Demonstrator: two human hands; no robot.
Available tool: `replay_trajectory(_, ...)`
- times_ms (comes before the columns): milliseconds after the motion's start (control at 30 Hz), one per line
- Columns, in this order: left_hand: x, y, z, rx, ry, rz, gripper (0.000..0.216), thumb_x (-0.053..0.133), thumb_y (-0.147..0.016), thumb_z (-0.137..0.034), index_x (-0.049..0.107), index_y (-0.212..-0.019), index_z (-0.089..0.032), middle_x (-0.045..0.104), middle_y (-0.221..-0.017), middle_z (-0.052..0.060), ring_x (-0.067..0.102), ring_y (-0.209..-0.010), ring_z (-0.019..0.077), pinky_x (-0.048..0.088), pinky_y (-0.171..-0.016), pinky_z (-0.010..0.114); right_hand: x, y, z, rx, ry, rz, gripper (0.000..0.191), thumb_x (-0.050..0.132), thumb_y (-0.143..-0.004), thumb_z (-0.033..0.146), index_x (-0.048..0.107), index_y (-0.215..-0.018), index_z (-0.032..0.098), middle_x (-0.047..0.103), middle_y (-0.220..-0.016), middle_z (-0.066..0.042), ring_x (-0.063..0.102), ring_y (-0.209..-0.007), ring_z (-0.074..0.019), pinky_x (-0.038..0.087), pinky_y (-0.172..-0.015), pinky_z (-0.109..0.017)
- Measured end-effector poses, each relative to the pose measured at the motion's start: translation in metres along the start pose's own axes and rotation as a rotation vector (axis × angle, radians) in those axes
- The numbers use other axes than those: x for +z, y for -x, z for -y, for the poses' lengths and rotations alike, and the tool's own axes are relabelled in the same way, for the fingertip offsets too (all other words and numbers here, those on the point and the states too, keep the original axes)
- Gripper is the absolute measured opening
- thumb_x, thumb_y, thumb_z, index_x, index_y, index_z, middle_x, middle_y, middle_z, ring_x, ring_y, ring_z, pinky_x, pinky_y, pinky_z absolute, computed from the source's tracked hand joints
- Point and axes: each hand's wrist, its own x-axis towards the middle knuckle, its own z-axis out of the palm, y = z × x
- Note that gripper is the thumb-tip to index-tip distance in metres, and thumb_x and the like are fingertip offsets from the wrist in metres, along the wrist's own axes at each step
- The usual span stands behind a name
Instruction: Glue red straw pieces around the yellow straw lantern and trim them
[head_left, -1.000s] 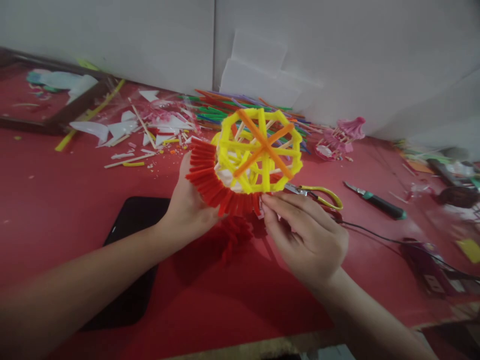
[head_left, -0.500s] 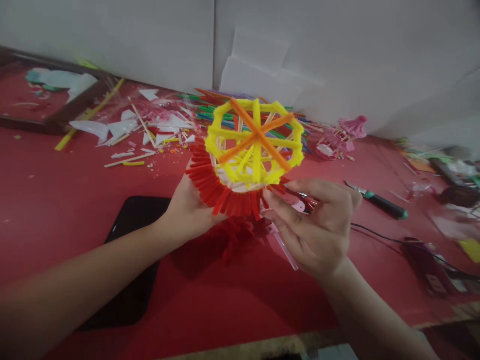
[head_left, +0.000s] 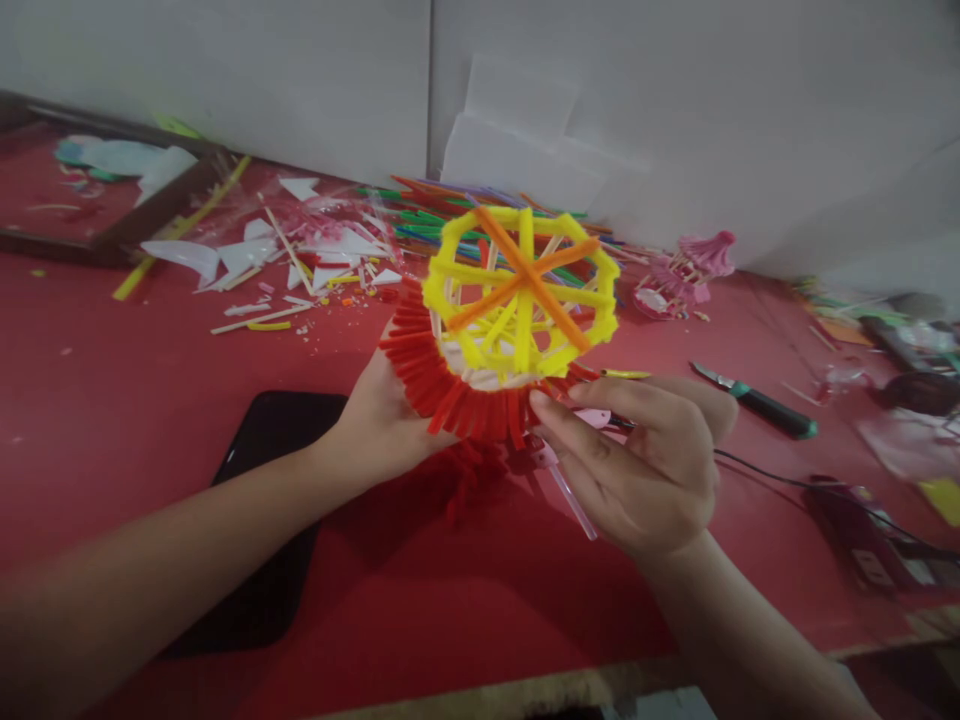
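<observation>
A pipe-cleaner model (head_left: 525,290) is raised over the table, with a yellow ring and spokes crossed by two orange pieces, pale sticks below and a red fringe (head_left: 480,415) around its base. My left hand (head_left: 382,410) grips the base from the left; its fingers are mostly hidden under the fringe. At the front right, my right hand (head_left: 645,460) has its thumb and fingers pinched at the fringe's edge. Below and behind that hand, a pink tool, perhaps a glue gun, shows in part, with a clear stick (head_left: 576,500) jutting out.
Behind the model lie coloured pipe cleaners (head_left: 420,225). Scraps and sticks (head_left: 247,255) litter the back left. A small pink model (head_left: 690,268) and a cutter knife (head_left: 757,400) are on the right, near a cable (head_left: 757,470). A flat black device (head_left: 262,560) lies under my left forearm.
The model has shifted slightly right and down, with both hands moving along. A yellow tip now shows just above my right fingers. The grips look the same.
</observation>
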Motion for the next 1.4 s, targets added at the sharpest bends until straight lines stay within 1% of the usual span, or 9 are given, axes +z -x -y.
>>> replay_trajectory(100, 0.001, 0.0, 0.003, 0.063, 0.048, 0.013, 0.039, 0.095, -0.07, -0.029, 0.077, -0.103, -0.02, 0.081, -0.116, 0.013, 0.074, -0.118, 0.0371, 0.051, -0.115, 0.063, -0.001, 0.001, -0.001, -0.005, -0.013, 0.006, 0.013, 0.078, -0.089, 0.013, 0.079, -0.089, 0.026, 0.068, -0.088, 0.0, 0.063, -0.079, -0.0157, 0.055, -0.075, -0.035)
replay_trajectory(267, 0.0, -0.001, 0.012, 0.101, 0.049, 0.03, 0.055, 0.095, -0.069, -0.03, 0.075, -0.12, -0.019, 0.078, -0.128, 0.014, 0.073, -0.121, 0.0363, 0.051, -0.114, 0.063, -0.002, -0.001, -0.002, -0.049, -0.009, 0.024, 0.016, 0.078, -0.089, 0.013, 0.079, -0.093, 0.029, 0.068, -0.091, 0.0, 0.064, -0.081, -0.0163, 0.055, -0.076, -0.036)
replay_trajectory(367, -0.003, 0.0, 0.013, 0.15, -0.002, 0.059, 0.049, 0.094, -0.069, -0.019, 0.078, -0.116, -0.019, 0.079, -0.127, 0.012, 0.076, -0.117, 0.0343, 0.056, -0.109, 0.059, -0.003, -0.003, -0.001, -0.06, -0.006, 0.022, 0.019, 0.079, -0.088, 0.012, 0.078, -0.094, 0.029, 0.069, -0.09, 0.0, 0.064, -0.081, -0.0161, 0.055, -0.076, -0.036)
replay_trajectory(433, -0.004, 0.0, 0.011, 0.188, -0.031, 0.07, 0.049, 0.093, -0.071, -0.016, 0.078, -0.118, -0.019, 0.079, -0.126, 0.012, 0.077, -0.115, 0.0338, 0.058, -0.107, 0.059, -0.005, -0.004, -0.002, -0.071, 0.004, 0.027, 0.018, 0.08, -0.087, 0.012, 0.077, -0.094, 0.029, 0.069, -0.09, 0.0, 0.064, -0.079, -0.0158, 0.055, -0.075, -0.036)
replay_trajectory(633, -0.003, 0.0, 0.007, 0.185, -0.049, 0.052, 0.057, 0.093, -0.072, -0.02, 0.075, -0.127, -0.019, 0.079, -0.126, 0.013, 0.075, -0.119, 0.0352, 0.057, -0.107, 0.061, -0.01, -0.008, -0.003, -0.126, 0.024, 0.107, 0.017, 0.082, -0.087, 0.022, 0.076, -0.102, 0.027, 0.068, -0.093, -0.001, 0.064, -0.081, -0.017, 0.058, -0.074, -0.035)
replay_trajectory(833, -0.004, 0.001, 0.009, 0.21, -0.046, 0.061, 0.051, 0.092, -0.073, -0.018, 0.077, -0.122, -0.017, 0.078, -0.129, 0.015, 0.074, -0.121, 0.0363, 0.057, -0.108, 0.059, -0.01, -0.006, -0.002, -0.098, -0.004, 0.098, 0.023, 0.083, -0.083, 0.015, 0.077, -0.101, 0.027, 0.068, -0.095, -0.001, 0.062, -0.082, -0.0176, 0.055, -0.077, -0.035)
replay_trajectory(1033, -0.006, 0.0, 0.007, 0.221, -0.052, 0.07, 0.048, 0.093, -0.072, -0.016, 0.078, -0.118, -0.017, 0.079, -0.124, 0.014, 0.075, -0.119, 0.0372, 0.058, -0.106, 0.061, -0.012, -0.007, -0.003, -0.114, -0.041, 0.14, 0.029, 0.086, -0.078, 0.013, 0.078, -0.103, 0.024, 0.069, -0.098, -0.003, 0.061, -0.083, -0.0187, 0.054, -0.077, -0.037)
replay_trajectory(1233, -0.003, 0.001, 0.009, 0.182, -0.035, 0.054, 0.046, 0.093, -0.072, -0.019, 0.079, -0.115, -0.016, 0.08, -0.122, 0.014, 0.074, -0.12, 0.0355, 0.056, -0.109, 0.059, -0.009, -0.009, 0.0, -0.105, -0.039, 0.087, 0.024, 0.085, -0.078, 0.009, 0.079, -0.097, 0.022, 0.068, -0.09, -0.002, 0.06, -0.08, -0.0168, 0.053, -0.075, -0.035)
replay_trajectory(1400, -0.004, 0.0, 0.008, 0.181, -0.077, 0.072, 0.041, 0.093, -0.072, -0.02, 0.08, -0.11, -0.017, 0.08, -0.121, 0.013, 0.074, -0.12, 0.0357, 0.056, -0.11, 0.058, -0.009, -0.009, 0.0, -0.111, -0.024, 0.084, 0.024, 0.086, -0.078, 0.009, 0.079, -0.096, 0.023, 0.068, -0.091, -0.001, 0.061, -0.08, -0.0166, 0.054, -0.076, -0.035)
